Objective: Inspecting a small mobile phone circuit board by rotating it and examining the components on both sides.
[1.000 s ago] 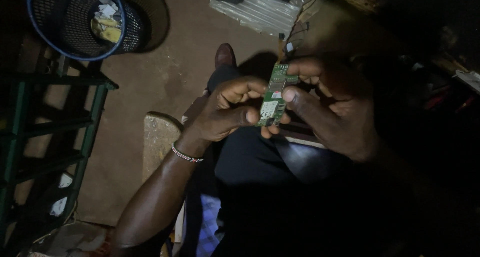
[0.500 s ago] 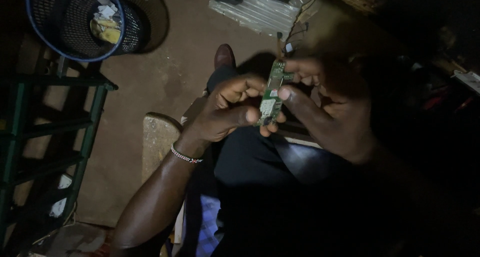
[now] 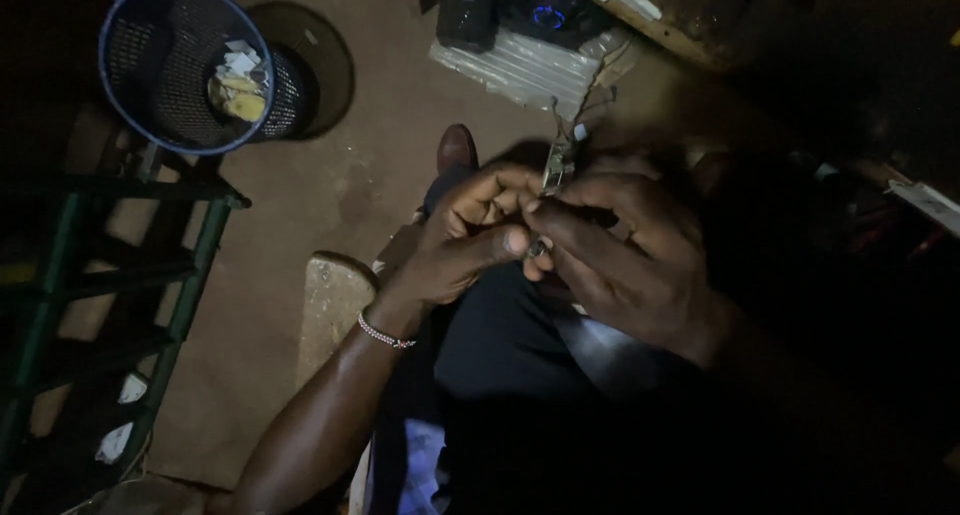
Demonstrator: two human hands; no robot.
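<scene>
Hands [image 3: 560, 240] cupped together around circuit board [image 3: 553, 167]

The left hand [image 3: 470, 240] has a bare forearm with a thin beaded bracelet [image 3: 386, 331] at the wrist. The right hand [image 3: 625, 250] is bare too. Dark trousers [image 3: 520, 375] cover the lap; a dark shoe [image 3: 456, 147] shows at 12 o'clock from the left hand.

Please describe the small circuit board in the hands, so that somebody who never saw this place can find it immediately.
Start from the seated person's dark lap in the middle of the picture, where the left hand and right hand meet. Pinched between their fingertips is the circuit board, seen nearly edge-on. It is the only thin green strip there, with fine wires rising from its top.
</scene>
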